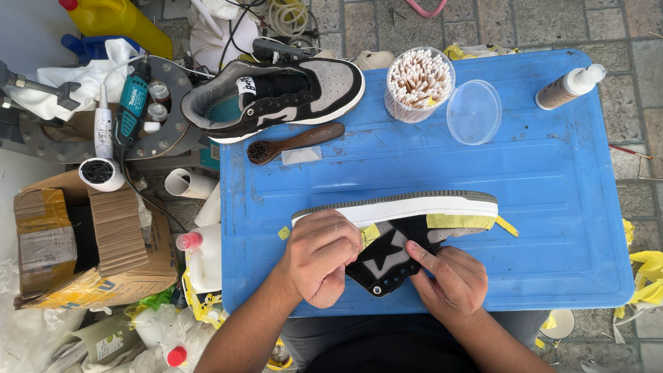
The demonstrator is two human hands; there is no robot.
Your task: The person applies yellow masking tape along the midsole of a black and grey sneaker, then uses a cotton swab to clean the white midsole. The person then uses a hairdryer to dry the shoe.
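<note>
Head view: black-and-grey suede sneaker with white sole, yellow tape strips (407, 231) lying on side on blue plastic tabletop (552, 193), near front edge; left hand (319, 257) curled, gripping heel; right hand (449, 280) forefinger pressing tape on upper

A blue plastic board (552, 193) serves as the work surface, its face scuffed and stained. At the near edge, toward the middle, a sneaker (407, 228) lies on its side with strips of yellow tape on it, its white sole facing the far edge. In the far left corner a second sneaker (276, 97) sits upright, its heel hanging past the left edge. Just in front of it lies a wooden brush (297, 143). Along the far edge stands a clear tub of cotton swabs (418, 81), with its clear lid (474, 112) just beside. A spray bottle (570, 86) lies at the far right corner.
</note>
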